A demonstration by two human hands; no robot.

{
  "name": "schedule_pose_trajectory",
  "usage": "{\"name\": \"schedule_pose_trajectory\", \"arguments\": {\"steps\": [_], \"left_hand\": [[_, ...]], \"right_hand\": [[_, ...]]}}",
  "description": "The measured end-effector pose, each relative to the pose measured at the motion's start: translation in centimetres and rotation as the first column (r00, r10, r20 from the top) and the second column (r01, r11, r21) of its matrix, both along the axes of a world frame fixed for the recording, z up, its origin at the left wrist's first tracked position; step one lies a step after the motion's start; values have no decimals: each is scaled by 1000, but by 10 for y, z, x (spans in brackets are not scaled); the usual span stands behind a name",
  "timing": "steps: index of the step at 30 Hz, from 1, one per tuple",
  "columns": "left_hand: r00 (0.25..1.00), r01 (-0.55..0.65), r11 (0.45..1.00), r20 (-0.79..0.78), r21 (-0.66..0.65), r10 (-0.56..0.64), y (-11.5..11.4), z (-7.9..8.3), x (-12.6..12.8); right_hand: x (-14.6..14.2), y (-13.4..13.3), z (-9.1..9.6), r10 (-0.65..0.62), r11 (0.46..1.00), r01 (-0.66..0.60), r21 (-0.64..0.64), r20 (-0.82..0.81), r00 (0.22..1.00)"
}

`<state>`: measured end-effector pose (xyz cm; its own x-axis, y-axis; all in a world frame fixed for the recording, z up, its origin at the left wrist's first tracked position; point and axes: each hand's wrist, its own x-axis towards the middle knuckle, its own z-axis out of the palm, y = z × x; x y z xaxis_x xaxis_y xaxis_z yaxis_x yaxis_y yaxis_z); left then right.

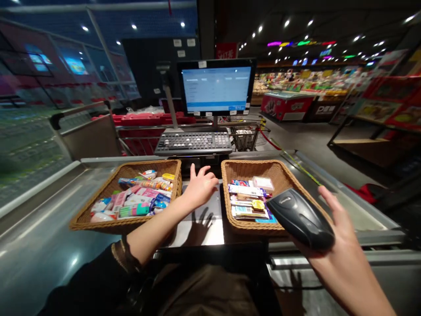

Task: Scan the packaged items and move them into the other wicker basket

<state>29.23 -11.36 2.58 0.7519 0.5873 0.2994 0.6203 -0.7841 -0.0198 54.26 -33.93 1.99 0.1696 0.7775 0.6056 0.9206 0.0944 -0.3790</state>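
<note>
My right hand holds a black handheld barcode scanner over the near right corner of the right wicker basket, which contains several small packaged items. My left hand hovers with fingers spread above the steel counter between the two baskets, holding nothing. The left wicker basket is filled with several colourful small packets.
A keyboard and a lit checkout monitor stand behind the baskets. The steel checkout counter stretches left. Red shopping baskets and a wire cart sit behind. Store shelves and a freezer lie to the right.
</note>
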Motion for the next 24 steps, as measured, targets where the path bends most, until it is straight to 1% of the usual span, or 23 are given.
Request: {"name": "schedule_pose_trajectory", "arguments": {"steps": [3,7,9,11,12,14,17,21,24], "left_hand": [[988,-151,988,-16,-10,151,18,0,-69],[938,-342,938,-85,-56,337,46,-6,-161],[898,-428,900,-148,-81,414,60,-10,-197],[852,-509,856,-202,-97,483,73,-16,-223],[834,-534,840,-222,-98,504,79,-20,-231],[819,-552,828,-251,-97,516,90,-28,-238],[816,-551,829,-271,-94,511,105,-41,-238],[822,-536,841,-273,-76,499,118,-53,-236],[842,-506,859,-261,-81,472,122,-54,-240]], "right_hand": [[-19,14,4,86,996,-86,24,33,996],[-37,30,4,145,989,-145,2,50,988],[-44,37,1,173,985,-172,-17,52,984],[-52,43,1,210,978,-210,-19,60,976],[-58,46,1,230,973,-229,-17,62,971],[-69,49,5,243,970,-243,-10,46,969],[-82,50,12,228,974,-228,-2,29,973],[-78,49,12,247,969,-244,-42,82,965],[-69,49,6,230,973,-225,-59,99,968]]}}
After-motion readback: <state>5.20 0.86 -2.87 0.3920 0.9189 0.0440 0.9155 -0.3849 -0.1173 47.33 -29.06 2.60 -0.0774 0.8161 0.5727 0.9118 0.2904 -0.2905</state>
